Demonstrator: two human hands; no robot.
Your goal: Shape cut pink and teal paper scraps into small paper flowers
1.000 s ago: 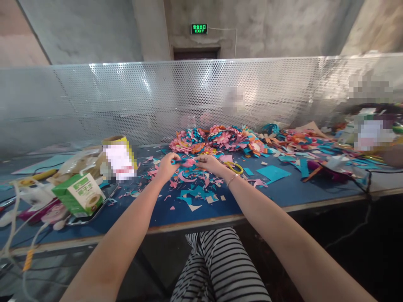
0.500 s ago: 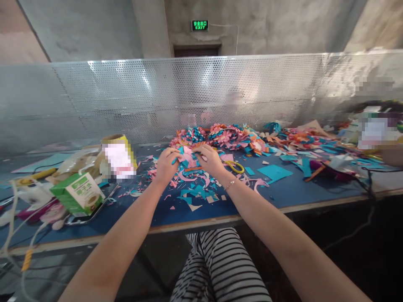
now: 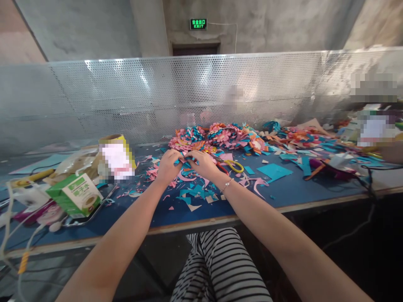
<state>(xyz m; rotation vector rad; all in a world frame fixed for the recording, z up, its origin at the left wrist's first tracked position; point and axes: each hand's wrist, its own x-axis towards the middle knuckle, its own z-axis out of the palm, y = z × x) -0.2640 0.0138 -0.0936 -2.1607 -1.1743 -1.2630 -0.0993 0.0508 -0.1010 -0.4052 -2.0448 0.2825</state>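
Observation:
My left hand [image 3: 170,166] and my right hand [image 3: 203,165] meet over a heap of cut scraps, fingertips almost touching. Between them a small blue piece [image 3: 186,164], thin like paper or felt, is pinched by both hands; my fingers hide most of it. Pink scraps [image 3: 153,173] lie beside my left hand. To the right of my right hand is a pair of scissors with yellow handles [image 3: 236,166], partly covered. Blue offcuts [image 3: 198,192] are strewn in front of my wrists. Just behind my hands sits a pile of pink, blue and orange cut flower-like pieces [image 3: 226,136].
On the left stand a green and white carton [image 3: 77,195] and a yellow roll-shaped container [image 3: 129,152], near cables and a plastic bag. Blue sheets [image 3: 274,172] lie right. A perforated metal panel [image 3: 151,96] closes the back. Another person's blurred hand [image 3: 393,152] shows far right.
My hands have come closer together. The pink and blue pieces that showed between them are now mostly covered, with only a bit of blue visible. The view has shifted slightly.

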